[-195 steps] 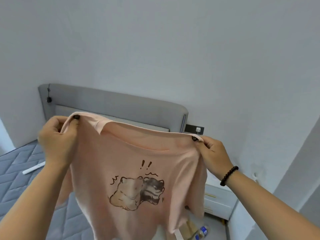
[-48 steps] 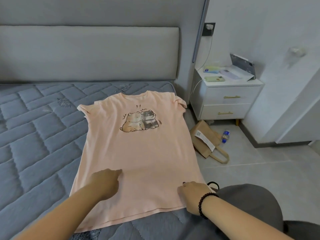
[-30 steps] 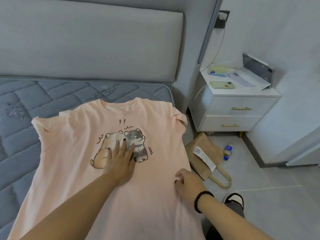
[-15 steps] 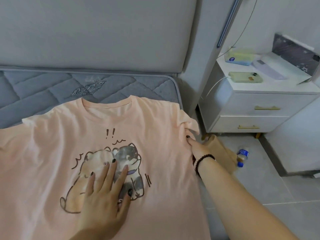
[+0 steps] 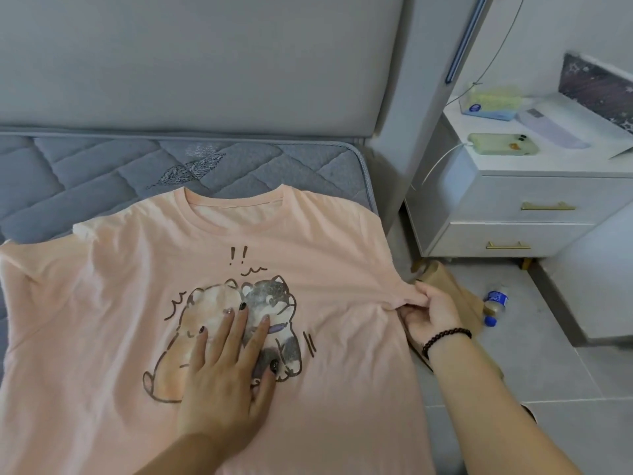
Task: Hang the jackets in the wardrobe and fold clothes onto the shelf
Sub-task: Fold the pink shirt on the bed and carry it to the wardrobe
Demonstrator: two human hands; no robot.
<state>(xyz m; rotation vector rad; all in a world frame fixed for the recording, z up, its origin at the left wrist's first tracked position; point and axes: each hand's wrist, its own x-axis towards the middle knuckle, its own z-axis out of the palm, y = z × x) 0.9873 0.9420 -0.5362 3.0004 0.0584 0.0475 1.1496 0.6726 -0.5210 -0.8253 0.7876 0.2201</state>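
T-shirt lies flat on mattress, unfolded; left hand presses flat, right hand pinches its sleeve

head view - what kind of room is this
Most likely a bedroom: a quilted mattress against a padded headboard, and a two-drawer nightstand beside it with a phone charging on top.

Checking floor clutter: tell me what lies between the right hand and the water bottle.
In the head view, a brown paper bag on the floor.
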